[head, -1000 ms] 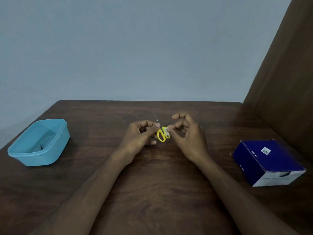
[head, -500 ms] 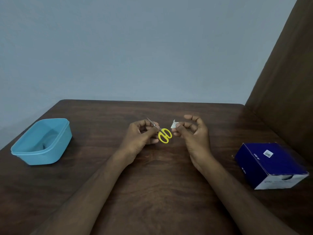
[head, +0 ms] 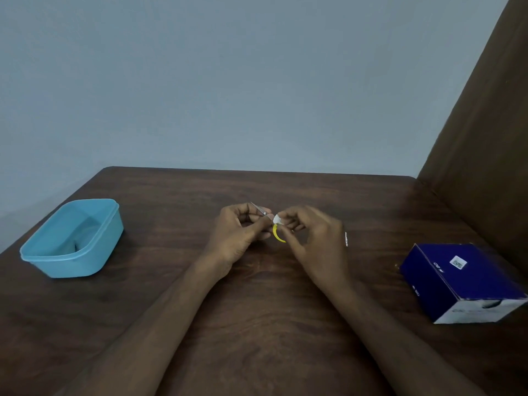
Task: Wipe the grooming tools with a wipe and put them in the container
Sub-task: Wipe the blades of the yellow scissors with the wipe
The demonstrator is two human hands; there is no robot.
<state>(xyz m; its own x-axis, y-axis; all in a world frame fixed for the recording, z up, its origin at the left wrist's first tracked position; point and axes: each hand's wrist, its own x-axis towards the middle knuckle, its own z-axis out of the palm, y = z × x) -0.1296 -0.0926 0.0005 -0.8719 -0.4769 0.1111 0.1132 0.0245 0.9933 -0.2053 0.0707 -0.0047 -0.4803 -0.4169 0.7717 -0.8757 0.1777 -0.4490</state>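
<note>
Small scissors with yellow handles (head: 276, 234) are held over the middle of the table, their thin metal blades (head: 258, 208) pointing up and left. My left hand (head: 238, 234) grips them near the pivot. My right hand (head: 311, 241) pinches a small white wipe (head: 278, 219) against the yellow handle, touching the scissors. At the left stands the light blue plastic container (head: 71, 238), lid off, with a small dark item lying inside it.
A dark blue box (head: 460, 278) with a white end lies at the right, near the brown panel (head: 485, 138). A small white object (head: 346, 239) lies on the dark wooden table (head: 257, 324) just behind my right hand.
My right hand, which had pulled the wipe away from the scissors, has moved left and pressed it onto the yellow handle again. My left hand keeps holding the scissors.
</note>
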